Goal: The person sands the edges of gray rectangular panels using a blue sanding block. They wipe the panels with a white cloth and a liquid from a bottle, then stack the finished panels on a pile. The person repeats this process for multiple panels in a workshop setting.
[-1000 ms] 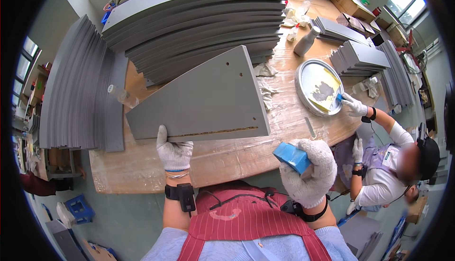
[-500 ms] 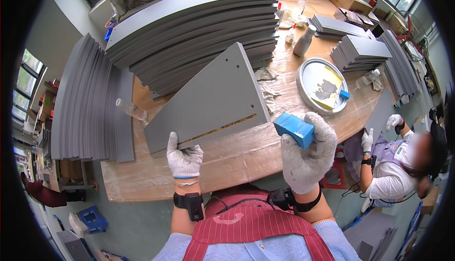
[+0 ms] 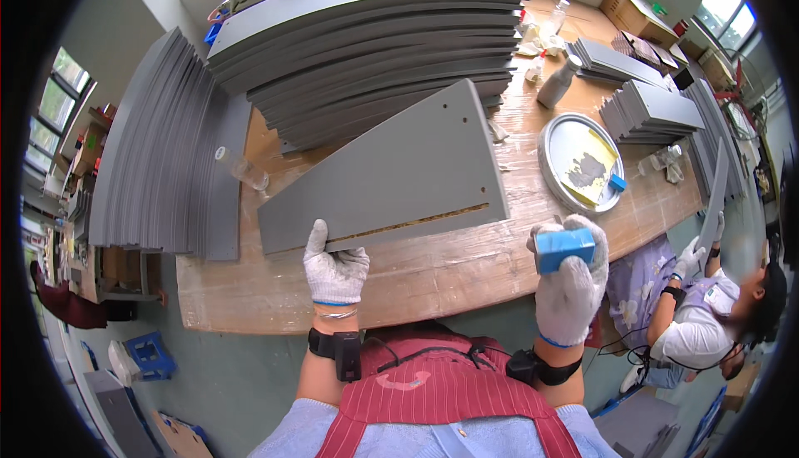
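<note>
A grey board with a slanted edge, a long slot baring brown core and a few small holes lies tilted over the table in front of me. My left hand, in a white knit glove, grips its near edge, thumb on top and the other fingers at the edge and below. Right of the board, my gloved right hand holds a blue rectangular block between thumb and fingers, off the table's front edge and apart from the board.
The wrapped table bears stacked grey panels behind, upright panels at left, a clear bottle, a grey bottle, and a round lid with grey paste on yellow sheet. A co-worker handles a panel at right.
My right hand has turned the blue block and drawn it right, away from the board. My left hand keeps its grip. The co-worker has raised a grey panel.
</note>
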### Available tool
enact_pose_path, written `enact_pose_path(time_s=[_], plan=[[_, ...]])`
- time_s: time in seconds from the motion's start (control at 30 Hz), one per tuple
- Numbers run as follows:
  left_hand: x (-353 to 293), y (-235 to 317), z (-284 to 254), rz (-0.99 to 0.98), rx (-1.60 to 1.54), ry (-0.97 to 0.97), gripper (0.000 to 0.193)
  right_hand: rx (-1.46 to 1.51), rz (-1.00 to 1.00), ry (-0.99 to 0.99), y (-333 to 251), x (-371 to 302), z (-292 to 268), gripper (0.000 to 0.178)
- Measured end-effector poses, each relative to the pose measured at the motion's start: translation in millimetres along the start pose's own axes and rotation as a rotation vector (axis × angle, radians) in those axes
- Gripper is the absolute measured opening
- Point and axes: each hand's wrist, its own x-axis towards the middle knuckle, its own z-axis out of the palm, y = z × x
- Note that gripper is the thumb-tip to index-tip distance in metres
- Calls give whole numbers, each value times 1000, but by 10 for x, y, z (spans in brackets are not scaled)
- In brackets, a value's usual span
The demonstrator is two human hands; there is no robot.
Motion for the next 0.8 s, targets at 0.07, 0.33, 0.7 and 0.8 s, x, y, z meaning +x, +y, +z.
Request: enact_pose_path(time_s=[0.07,0.33,0.7,0.8], plan=[[15,-48,-22,-70,-16,-82,8,26,133,-228,24,-107,-69,45],[-196,-216,163,-14,354,-59,5,535,264,-198,481,5,50,47],[-1050,1304,23,520,501,-514,80,837,563,86,760,751,-714,39],[-1297,1578,-119,346,702,-477,81,776,673,139,923,849,-847,35]])
